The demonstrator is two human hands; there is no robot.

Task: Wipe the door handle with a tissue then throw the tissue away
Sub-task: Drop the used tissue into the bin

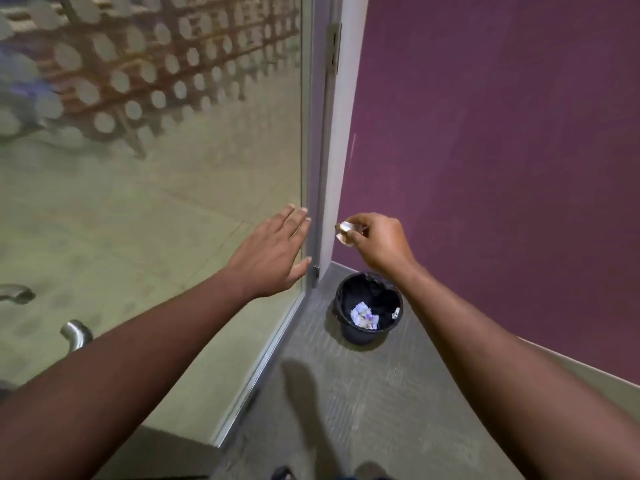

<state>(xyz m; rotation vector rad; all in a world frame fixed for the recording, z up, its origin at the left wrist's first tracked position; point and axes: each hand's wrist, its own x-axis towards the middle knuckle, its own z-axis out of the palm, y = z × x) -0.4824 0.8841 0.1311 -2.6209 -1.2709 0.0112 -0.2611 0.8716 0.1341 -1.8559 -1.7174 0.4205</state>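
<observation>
My right hand [379,242] pinches a small crumpled white tissue [344,232] in the air, above and slightly behind a black bin [348,336] on the floor. Crumpled paper [363,315] lies inside the bin. My left hand [277,252] is spread flat, fingers apart, against the glass door [156,188] near its right edge. A curved metal door handle [74,334] shows at the lower left of the glass, partly hidden behind my left forearm.
A purple wall [502,150] fills the right side, with a grey door frame [320,168] between it and the glass. Grey carpet [363,403] covers the floor; the bin stands in the corner by the frame.
</observation>
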